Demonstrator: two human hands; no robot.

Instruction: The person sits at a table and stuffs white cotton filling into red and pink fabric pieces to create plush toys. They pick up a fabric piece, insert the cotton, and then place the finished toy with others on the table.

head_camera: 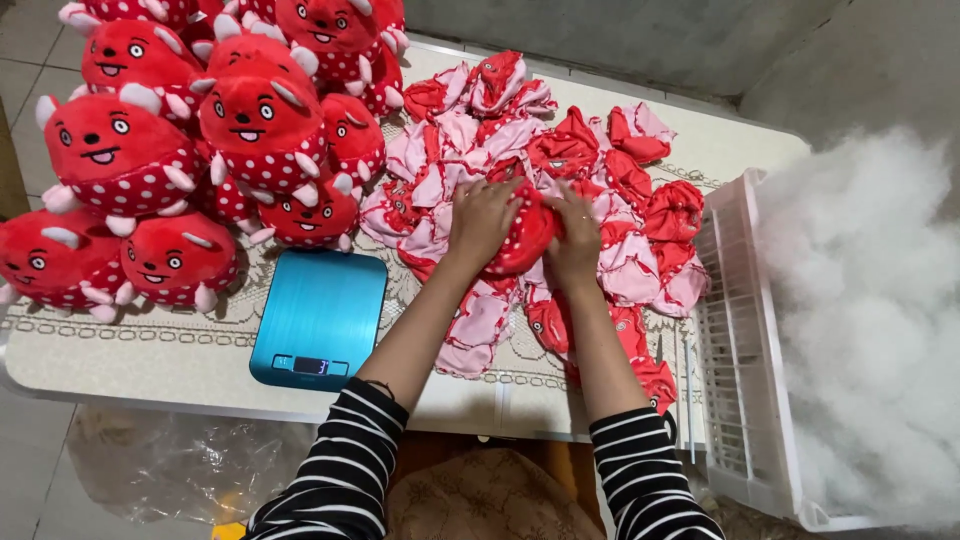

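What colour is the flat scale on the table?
The scale is shiny blue, with a small dark display at its front edge. The head view shows it.

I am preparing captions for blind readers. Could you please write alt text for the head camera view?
Two bare hands, left hand and right hand, grip a red toy skin over a pile of unstuffed skins on a table. Stuffed red plush toys sit at the left, above a blue scale; white stuffing fills a white crate at the right.
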